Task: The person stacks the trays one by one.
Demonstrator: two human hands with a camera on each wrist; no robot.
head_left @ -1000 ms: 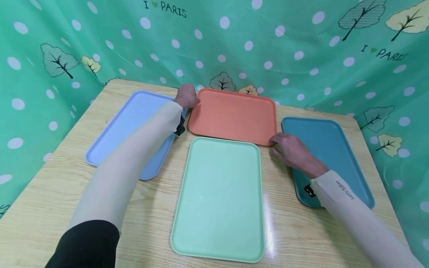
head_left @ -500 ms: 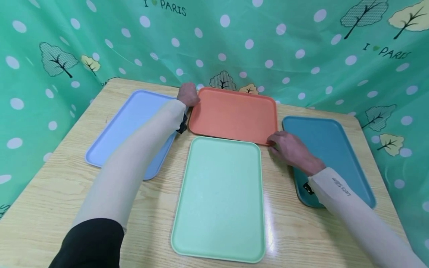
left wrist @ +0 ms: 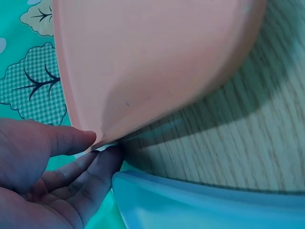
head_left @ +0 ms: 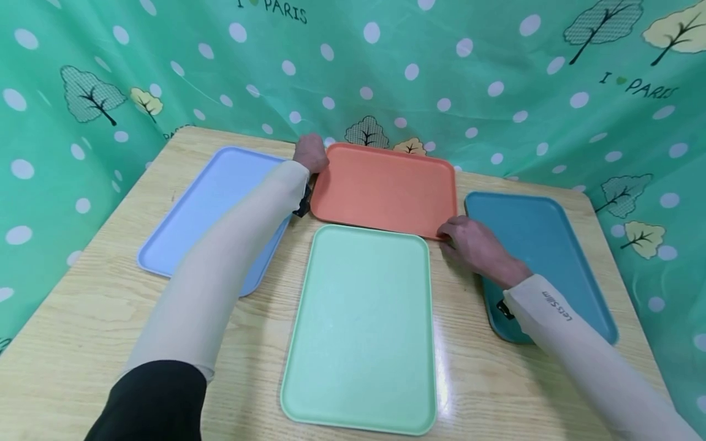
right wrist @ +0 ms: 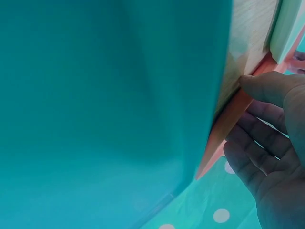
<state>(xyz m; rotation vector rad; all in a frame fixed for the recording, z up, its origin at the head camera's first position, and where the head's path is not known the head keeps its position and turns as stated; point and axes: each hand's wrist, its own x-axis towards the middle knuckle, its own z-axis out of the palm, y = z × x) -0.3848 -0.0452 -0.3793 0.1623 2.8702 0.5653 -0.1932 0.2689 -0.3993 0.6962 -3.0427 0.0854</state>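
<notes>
In the head view, the orange tray lies between the person's hands, beyond the top end of the green tray: its far left corner is at the left hand, its near right corner at the right hand. The tray's long axis runs crosswise from one hand toward the other, its right-hand end a little nearer the person. The lavender-blue tray lies partly under the left forearm, the teal tray partly under the right. In the left wrist view, that hand pinches the tray's corner, thumb above and fingertips underneath, with the lavender-blue tray's corner just beside the fingers. In the right wrist view, the other hand has thumb and fingers on opposite sides of the orange rim, apparently pinching it; the teal tray's edge is close by. The orange tray looks like thin, stiff plastic, so it should be light, hard to break and a bit slippery on its smooth face; the raised rim, at opposite corners as here or midway along both short ends, seems the surest hold.
</notes>
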